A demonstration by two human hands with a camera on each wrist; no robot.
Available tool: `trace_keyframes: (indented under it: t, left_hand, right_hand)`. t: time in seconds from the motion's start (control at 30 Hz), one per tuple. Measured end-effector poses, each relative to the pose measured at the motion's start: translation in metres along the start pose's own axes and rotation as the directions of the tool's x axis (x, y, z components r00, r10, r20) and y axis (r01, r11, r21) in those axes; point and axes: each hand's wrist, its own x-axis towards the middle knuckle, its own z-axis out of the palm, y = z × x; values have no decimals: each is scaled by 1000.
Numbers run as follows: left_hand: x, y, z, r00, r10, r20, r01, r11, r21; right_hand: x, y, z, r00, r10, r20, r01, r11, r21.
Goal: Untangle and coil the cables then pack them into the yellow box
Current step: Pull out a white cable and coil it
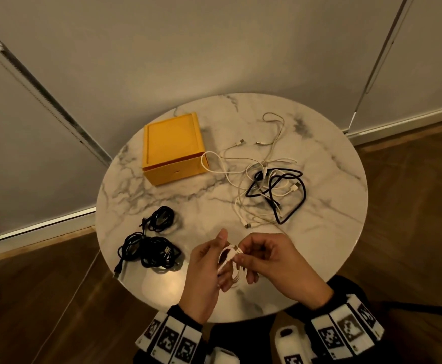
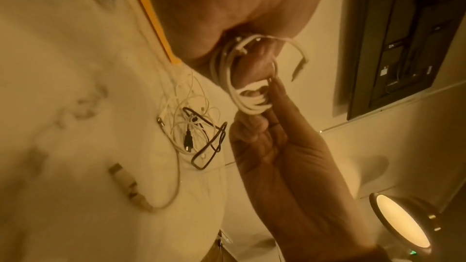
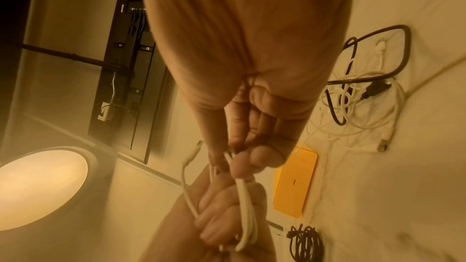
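Both hands at table's near edge — left hand [image 1: 206,269] curled round white cable coil [image 1: 229,261], right hand [image 1: 268,261] fingers pinched on its loose end, tangled cables [image 1: 269,190] beyond, yellow box [image 1: 174,149] shut, black coils [image 1: 151,243] laid left.

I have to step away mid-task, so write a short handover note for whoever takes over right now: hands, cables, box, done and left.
Left hand: holds the white cable coil looped around its fingers.
Right hand: pinches the coil's end, finishing the wrap.
Yellow box: at the table's far left, nothing packed that shows.
Done: two black coiled cables lie at the near left.
Left: the tangle of white cables and one black at the right; then pack all coils into the box.
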Motion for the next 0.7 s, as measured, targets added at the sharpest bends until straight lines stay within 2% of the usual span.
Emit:
trace_keyframes:
  t: [0.13,0.27,0.37,0.5,0.63,0.7]
  left_hand:
    - [3,0,-3,963,246,-110,-219,953,208]
    - [4,1,-6,906,410,-104,-343,857,384]
    - [0,-3,-6,902,427,-64,-375,849,372]
    - [-10,-7,-13,918,392,61,-387,851,356]
    - [-16,-5,-22,836,531,137,-526,705,476]
    - [-17,1,-27,813,562,154,-566,701,434]
  right_hand:
    - [-2,4,10,1000,2,-13,-1,992,124]
    - [-1,8,20,997,3,-71,10,983,184]
    - [0,9,16,992,37,-118,-10,976,219]
    - [-1,7,8,985,80,-155,-35,961,275]
    - [-5,10,6,977,100,-187,-47,962,270]
    - [-6,13,6,973,113,-199,-56,961,270]
